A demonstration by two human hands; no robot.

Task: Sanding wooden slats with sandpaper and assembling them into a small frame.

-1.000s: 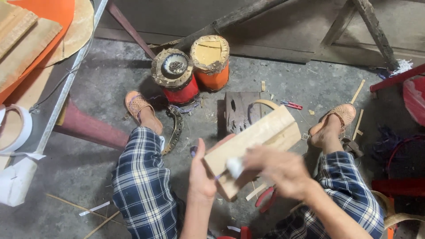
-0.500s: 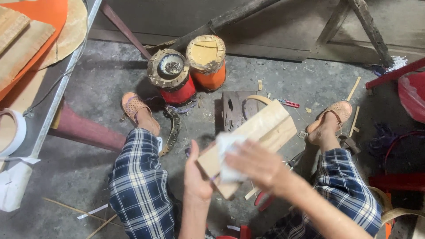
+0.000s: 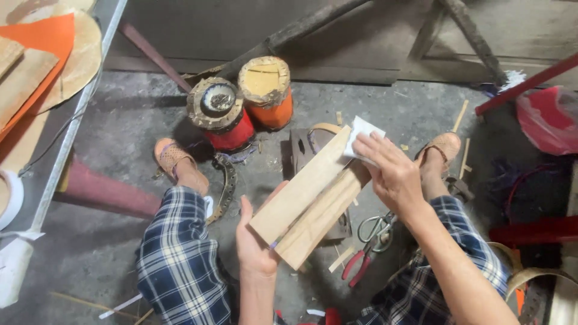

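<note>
STEP: sanding wood (image 3: 313, 204), far end | LEFT hand (image 3: 256, 244): clasping near end, wood tilted over lap | RIGHT hand (image 3: 391, 174): pressing white pad (image 3: 363, 131) on top edge | NEXT, likely: firm strokes along grain, steady hold | NEARBY: scissors (image 3: 376, 229), pliers (image 3: 358, 265)

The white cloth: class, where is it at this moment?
In the head view, the white cloth lies under the right hand, pressed on the far end of the wooden piece, right of the orange tin.

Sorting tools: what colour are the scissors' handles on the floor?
Red, on the metal scissors by the right knee; head view.
</note>
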